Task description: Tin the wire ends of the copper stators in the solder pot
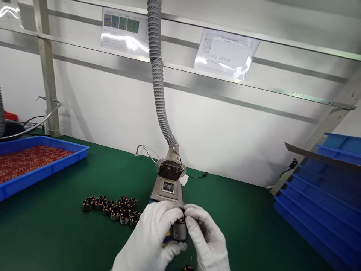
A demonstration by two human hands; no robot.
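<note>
Both my hands wear white gloves and meet low in the middle of the view. My left hand (152, 237) and my right hand (205, 237) are both closed around one small wound coil part (179, 229), a grey cylinder with copper winding. It is held just in front of a small metal solder pot (168, 188) with a fan grille at its back. Several similar copper-wound coils (113, 207) lie in a cluster on the green mat to the left of my hands.
A grey ribbed extraction hose (156, 71) drops to the pot. A blue tray (42, 158) of red-brown parts sits far left. Stacked blue trays (324, 199) stand at the right. Another coil (188, 268) lies at the bottom edge. Papers hang on the rail above.
</note>
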